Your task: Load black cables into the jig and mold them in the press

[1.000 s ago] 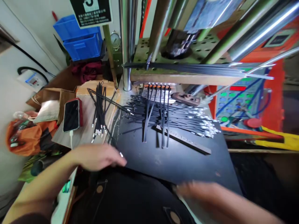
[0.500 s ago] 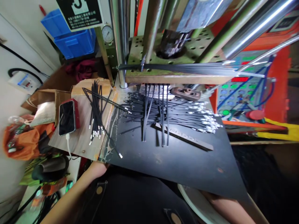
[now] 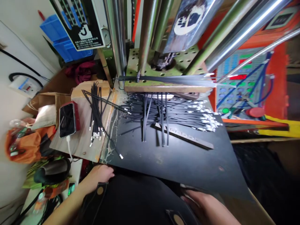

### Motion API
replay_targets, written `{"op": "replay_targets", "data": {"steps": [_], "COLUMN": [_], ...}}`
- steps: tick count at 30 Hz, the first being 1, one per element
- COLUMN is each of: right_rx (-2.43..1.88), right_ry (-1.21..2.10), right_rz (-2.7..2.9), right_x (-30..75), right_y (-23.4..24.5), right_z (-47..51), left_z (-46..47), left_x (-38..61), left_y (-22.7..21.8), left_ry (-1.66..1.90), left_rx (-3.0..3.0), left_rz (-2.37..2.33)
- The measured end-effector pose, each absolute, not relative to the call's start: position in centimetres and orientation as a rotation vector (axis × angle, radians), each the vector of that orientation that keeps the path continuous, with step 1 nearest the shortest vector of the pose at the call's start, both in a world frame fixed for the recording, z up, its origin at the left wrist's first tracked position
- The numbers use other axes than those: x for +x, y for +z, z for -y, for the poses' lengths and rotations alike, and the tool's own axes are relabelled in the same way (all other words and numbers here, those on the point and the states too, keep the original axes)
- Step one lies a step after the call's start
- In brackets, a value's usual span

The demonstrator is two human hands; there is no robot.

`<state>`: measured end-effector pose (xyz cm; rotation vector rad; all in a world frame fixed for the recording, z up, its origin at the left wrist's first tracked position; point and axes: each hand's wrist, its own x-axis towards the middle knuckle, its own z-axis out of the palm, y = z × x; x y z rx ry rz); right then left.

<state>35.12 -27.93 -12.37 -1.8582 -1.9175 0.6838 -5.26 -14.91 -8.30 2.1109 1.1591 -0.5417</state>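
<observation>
My left hand (image 3: 99, 175) rests on the dark apron (image 3: 140, 200) in my lap, just below the front edge of the black table (image 3: 178, 165). Its fingers are loosely spread and hold nothing. My right hand (image 3: 202, 204) lies low on the apron at the right, under the table's edge, with its fingers stretched flat and empty. Several black cables (image 3: 155, 122) hang out of the press (image 3: 164, 84) onto the table. A pile of black cables with white ends (image 3: 194, 116) lies behind them. A metal bar (image 3: 187, 136) lies across the table.
A wooden board (image 3: 79, 140) at the left carries a cable bundle (image 3: 96, 115) and a charging phone (image 3: 67, 120). An orange bag (image 3: 22, 145) and cardboard boxes (image 3: 44, 100) sit further left. The control panel (image 3: 236, 93) with buttons stands at the right.
Both hands have drawn back from over the table's front edge down to my lap. The press plate has come down onto the cable ends. The view has tilted up a little.
</observation>
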Motion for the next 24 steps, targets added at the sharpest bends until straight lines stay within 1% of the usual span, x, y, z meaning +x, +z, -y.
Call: {"op": "replay_targets", "data": {"steps": [1,2,5,7,9,12,14,17,19,21,24], "right_rx": [-1.775,-1.719,-1.741,-1.747,-1.671,-1.507,-1.419,-1.290,-1.238,-1.326,-1.650], "right_ry": [0.663,0.574,0.013,-0.283,-0.376,-0.313,-0.218,0.020,0.156,0.240,0.294], "right_rz": [1.925,1.913,1.892,1.981,2.065,2.127,2.166,2.230,2.293,2.374,2.430], "right_x": [34.9,34.9,35.8,36.4,36.6,35.9,34.8,31.8,28.9,25.7,21.3], "right_y": [-11.0,-9.7,-7.3,-7.4,-8.5,-9.7,-9.5,-7.4,-5.5,-3.8,-2.6], "right_z": [27.2,25.8,19.4,15.0,12.3,12.7,14.5,15.3,13.1,8.7,0.7], "left_z": [14.8,14.5,12.4,10.7,9.4,8.9,9.3,10.0,10.3,10.6,11.5], "left_x": [-5.4,-5.3,-3.7,-2.0,-0.6,0.0,-0.4,-1.0,-1.2,-1.2,-1.8], "left_y": [-7.2,-6.0,-2.8,-1.9,-2.0,-3.0,-3.5,-3.8,-3.5,-3.0,-2.3], "left_ry": [-0.449,-0.327,-0.013,0.019,-0.038,-0.126,-0.160,-0.124,-0.014,0.112,0.225], "left_rx": [2.143,2.186,2.381,2.502,2.566,2.601,2.650,2.736,2.758,2.741,2.671], "left_rz": [-1.050,-0.964,-0.949,-0.998,-0.977,-0.942,-0.934,-0.869,-0.849,-0.864,-0.876]}}
